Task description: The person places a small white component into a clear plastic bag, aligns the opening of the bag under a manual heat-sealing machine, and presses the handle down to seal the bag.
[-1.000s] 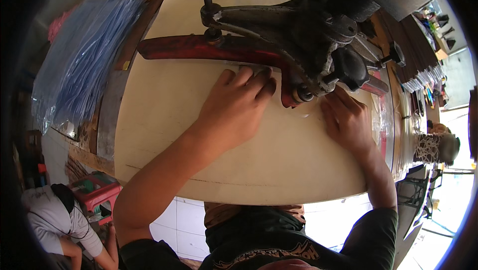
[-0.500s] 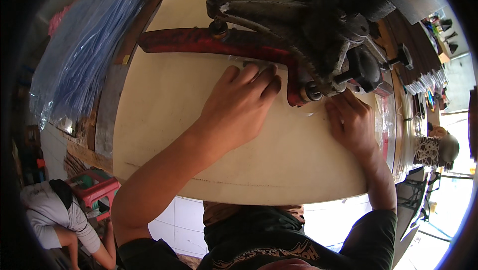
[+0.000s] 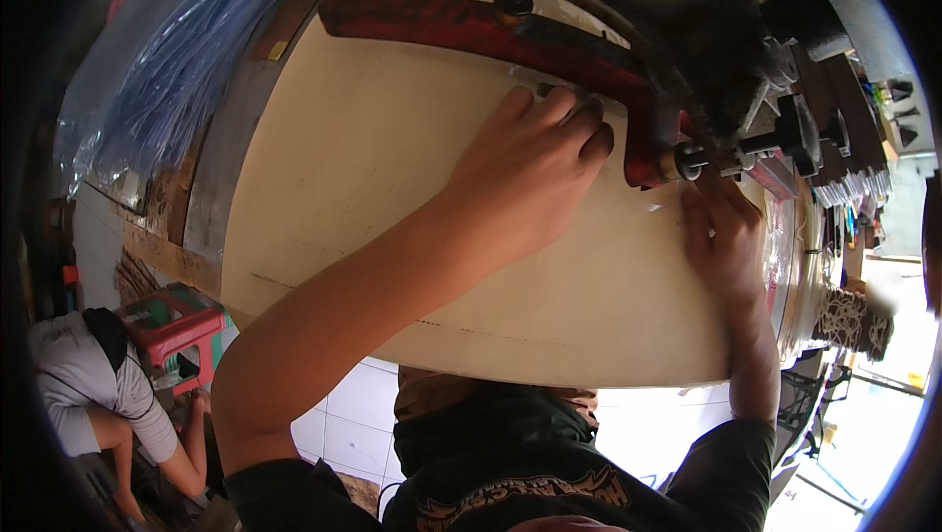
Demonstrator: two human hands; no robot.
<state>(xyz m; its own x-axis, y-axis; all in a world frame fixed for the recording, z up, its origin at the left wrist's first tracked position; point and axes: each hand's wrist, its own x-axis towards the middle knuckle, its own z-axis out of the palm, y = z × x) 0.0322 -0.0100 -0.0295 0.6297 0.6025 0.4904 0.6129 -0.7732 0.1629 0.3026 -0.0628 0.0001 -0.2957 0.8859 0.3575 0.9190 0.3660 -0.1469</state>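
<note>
A red metal bar (image 3: 442, 26) with a bent right end lies across the pale board (image 3: 334, 159), under a dark cast-metal clamp arm (image 3: 677, 51) with black screw knobs. My left hand (image 3: 535, 169) rests just below the bar, its fingers curled and closed. Beyond those fingertips a small dark edge shows, too covered to name. To the right, my right hand (image 3: 726, 238) reaches beneath the clamp by the bar's short end, fingers bent together. Their tips are partly hidden behind the clamp. A small shiny scrap (image 3: 654, 206) lies between the hands.
Stacked bluish plastic sheets (image 3: 196, 61) lie at the far left. A red stool (image 3: 182, 331) and a crouching person (image 3: 93, 375) are on the floor at lower left. Dark stacked sheets (image 3: 834, 120) and a bundle of cords (image 3: 854, 321) stand at the right.
The whole view has shifted, so the clamp and both hands appear farther right and the bar higher. Against the bar, both hands keep nearly the same places.
</note>
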